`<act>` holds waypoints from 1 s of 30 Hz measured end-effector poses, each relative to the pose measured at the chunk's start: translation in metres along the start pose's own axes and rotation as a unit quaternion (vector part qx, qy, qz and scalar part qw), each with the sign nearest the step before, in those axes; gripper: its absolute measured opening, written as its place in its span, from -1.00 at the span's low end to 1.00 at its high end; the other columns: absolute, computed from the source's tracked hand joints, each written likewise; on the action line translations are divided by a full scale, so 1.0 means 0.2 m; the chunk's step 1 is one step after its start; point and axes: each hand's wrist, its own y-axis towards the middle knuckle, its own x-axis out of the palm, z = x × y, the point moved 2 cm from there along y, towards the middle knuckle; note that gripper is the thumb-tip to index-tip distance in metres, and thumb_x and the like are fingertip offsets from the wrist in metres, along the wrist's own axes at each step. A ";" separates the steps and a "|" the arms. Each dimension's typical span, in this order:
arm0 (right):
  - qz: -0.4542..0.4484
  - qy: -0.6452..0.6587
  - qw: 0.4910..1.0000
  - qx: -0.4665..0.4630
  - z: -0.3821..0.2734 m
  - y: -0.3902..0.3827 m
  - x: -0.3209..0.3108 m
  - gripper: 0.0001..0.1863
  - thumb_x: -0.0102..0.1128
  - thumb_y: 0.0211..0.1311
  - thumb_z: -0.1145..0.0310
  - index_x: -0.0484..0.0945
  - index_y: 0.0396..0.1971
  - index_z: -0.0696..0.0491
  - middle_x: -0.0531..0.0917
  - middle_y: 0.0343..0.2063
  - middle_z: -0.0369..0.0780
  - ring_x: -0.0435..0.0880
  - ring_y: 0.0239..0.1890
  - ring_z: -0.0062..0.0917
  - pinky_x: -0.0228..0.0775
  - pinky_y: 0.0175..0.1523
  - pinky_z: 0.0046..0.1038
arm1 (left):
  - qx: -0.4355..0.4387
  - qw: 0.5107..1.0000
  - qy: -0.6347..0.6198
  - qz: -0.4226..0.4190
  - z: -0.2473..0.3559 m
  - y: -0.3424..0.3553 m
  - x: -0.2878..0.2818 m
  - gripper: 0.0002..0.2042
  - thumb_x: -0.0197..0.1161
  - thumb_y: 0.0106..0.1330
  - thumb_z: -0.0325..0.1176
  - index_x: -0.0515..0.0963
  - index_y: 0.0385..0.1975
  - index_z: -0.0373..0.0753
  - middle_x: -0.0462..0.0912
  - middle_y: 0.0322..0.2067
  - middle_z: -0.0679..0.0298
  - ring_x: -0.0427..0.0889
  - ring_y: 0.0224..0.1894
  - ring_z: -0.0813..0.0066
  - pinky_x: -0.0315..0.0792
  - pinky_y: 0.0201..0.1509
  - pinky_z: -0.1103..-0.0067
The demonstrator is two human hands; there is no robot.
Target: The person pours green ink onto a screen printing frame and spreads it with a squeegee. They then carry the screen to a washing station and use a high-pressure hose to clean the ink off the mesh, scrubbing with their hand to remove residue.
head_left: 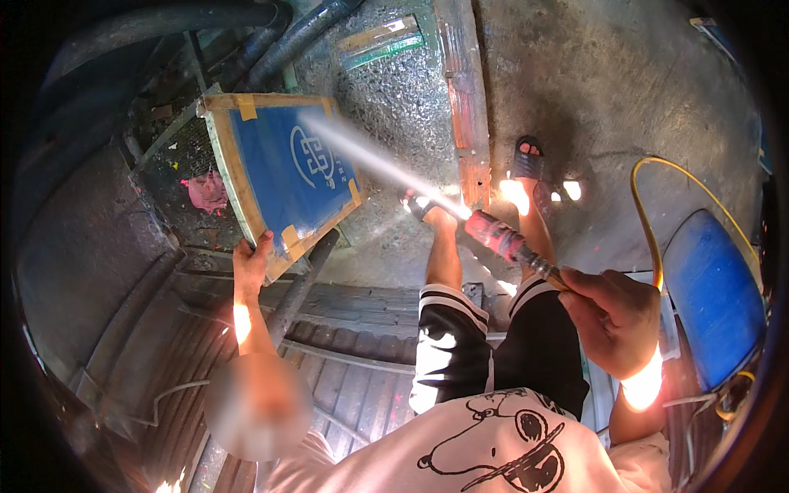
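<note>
My left hand [251,261] grips the lower left corner of a wood-framed printing screen [283,185]. The screen stands tilted; its mesh is blue with a pale round emblem, and yellow tape patches sit on the frame. In my right hand [612,316] is a red and black spray nozzle [496,237], with the fingers closed round its rear end. A white jet of water [386,166] shoots from the nozzle to the upper part of the mesh, where spray blurs the surface.
Behind the screen lie a pink lump [205,192] and dark pipes [304,37]. A wood-handled squeegee with a green edge [382,48] lies on the wet floor, left of a worn wooden ledge [470,107]. At right are a yellow hose [643,205] and a blue curved object [713,300].
</note>
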 end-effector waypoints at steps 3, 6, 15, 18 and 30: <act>-0.039 0.016 0.998 -0.041 -0.06 0.05 0.05 -0.68 0.44 -0.01 0.52 0.69 -0.18 -0.01 0.51 -0.69 -0.26 0.49 -0.72 -0.44 0.24 -0.61 -0.39 | -0.021 0.999 0.044 -0.001 0.10 -0.02 0.00 -0.48 0.38 0.24 0.03 0.54 -0.35 -0.45 0.57 -0.51 0.23 0.44 -0.42 0.54 0.42 -0.32 0.47; -0.035 0.011 0.998 -0.044 -0.10 0.10 0.10 -0.70 0.42 0.03 0.47 0.67 -0.18 -0.02 0.53 -0.68 -0.26 0.52 -0.71 -0.42 0.27 -0.59 -0.38 | -0.004 1.000 0.031 0.002 0.10 -0.02 -0.02 -0.49 0.38 0.25 0.03 0.55 -0.34 -0.45 0.58 -0.50 0.22 0.45 -0.41 0.53 0.42 -0.31 0.47; -0.032 0.003 0.998 -0.053 -0.09 0.18 0.30 -0.86 0.31 0.18 0.32 0.65 -0.26 -0.05 0.57 -0.66 -0.27 0.61 -0.62 -0.36 0.36 -0.54 -0.30 | -0.028 0.999 0.023 -0.004 0.03 0.02 -0.05 -0.43 0.35 0.23 0.14 0.56 -0.30 -0.42 0.59 -0.42 0.24 0.48 -0.34 0.52 0.44 -0.19 0.48; -0.040 -0.015 0.998 -0.042 -0.07 0.19 0.36 -0.88 0.29 0.19 0.29 0.65 -0.27 -0.08 0.60 -0.64 -0.27 0.62 -0.60 -0.34 0.40 -0.51 -0.27 | -0.021 1.000 -0.001 0.000 0.00 0.04 -0.05 -0.45 0.37 0.23 0.13 0.58 -0.29 -0.38 0.57 -0.44 0.29 0.44 -0.36 0.55 0.42 -0.22 0.50; -0.031 -0.045 0.998 0.018 0.06 0.32 0.58 -0.85 0.23 0.23 0.22 0.66 -0.23 -0.13 0.66 -0.60 -0.24 0.67 -0.51 -0.25 0.47 -0.43 -0.20 | -0.022 1.000 -0.011 -0.005 -0.06 0.09 -0.08 -0.44 0.37 0.24 0.12 0.59 -0.17 -0.39 0.60 -0.38 0.32 0.47 -0.32 0.52 0.41 -0.18 0.52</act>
